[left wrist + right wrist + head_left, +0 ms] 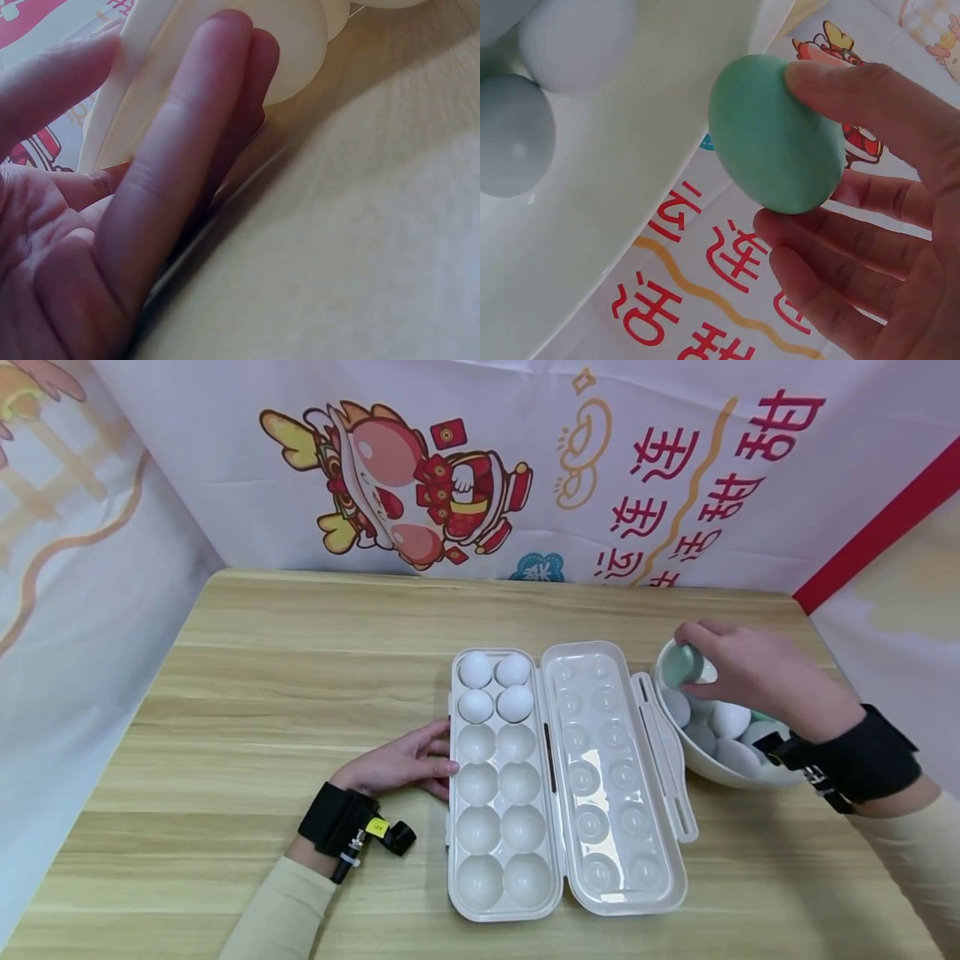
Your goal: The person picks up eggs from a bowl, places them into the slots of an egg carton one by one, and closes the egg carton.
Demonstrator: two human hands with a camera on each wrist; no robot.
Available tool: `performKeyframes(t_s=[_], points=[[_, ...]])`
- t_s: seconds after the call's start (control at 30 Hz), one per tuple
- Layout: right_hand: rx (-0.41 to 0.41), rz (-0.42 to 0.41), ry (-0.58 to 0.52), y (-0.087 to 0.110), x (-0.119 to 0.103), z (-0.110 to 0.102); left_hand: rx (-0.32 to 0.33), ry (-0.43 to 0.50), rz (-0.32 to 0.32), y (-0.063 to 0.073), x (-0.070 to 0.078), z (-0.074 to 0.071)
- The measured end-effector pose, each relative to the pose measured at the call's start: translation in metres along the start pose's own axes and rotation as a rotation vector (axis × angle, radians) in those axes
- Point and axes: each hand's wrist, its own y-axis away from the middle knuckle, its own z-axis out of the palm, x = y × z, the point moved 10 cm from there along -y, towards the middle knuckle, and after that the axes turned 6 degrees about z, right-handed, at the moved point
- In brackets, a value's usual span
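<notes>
In the head view an open white plastic egg carton (480, 827) lies on the table, with white eggs (476, 670) in the two far rows of its base. My left hand (408, 762) grips the base's left edge, thumb at the rim and fingers against the side below it. My right hand (765, 672) pinches a green egg (772, 135) between thumb and fingertips, over the far left rim of a white bowl (716, 774). Several white and pale green eggs (730, 720) lie in the bowl, partly covered by the right hand and wrist.
The carton's lid (622, 852) lies folded open to the right, with a handle strip (666, 752) along its outer side, close to the bowl. A wooden table (300, 652) carries everything. Printed cloth (645, 393) hangs behind and at the sides.
</notes>
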Motion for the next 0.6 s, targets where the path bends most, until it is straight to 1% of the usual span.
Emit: performKeyframes(t_s=[0.1, 0.27, 0.53, 0.6], points=[[0.009, -0.038, 0.017, -0.003, -0.011, -0.002, 0.004, -0.005, -0.001, 0.001, 0.001, 0.0], [0.005, -0.077, 0.042, -0.008, -0.027, -0.003, 0.005, -0.003, 0.002, 0.002, 0.003, 0.001], [0.041, -0.21, 0.059, -0.016, -0.056, -0.004, 0.012, 0.001, 0.002, 0.001, 0.002, 0.001], [0.039, -0.223, 0.062, -0.018, -0.061, -0.003, 0.013, 0.002, 0.001, 0.001, 0.001, 0.001]])
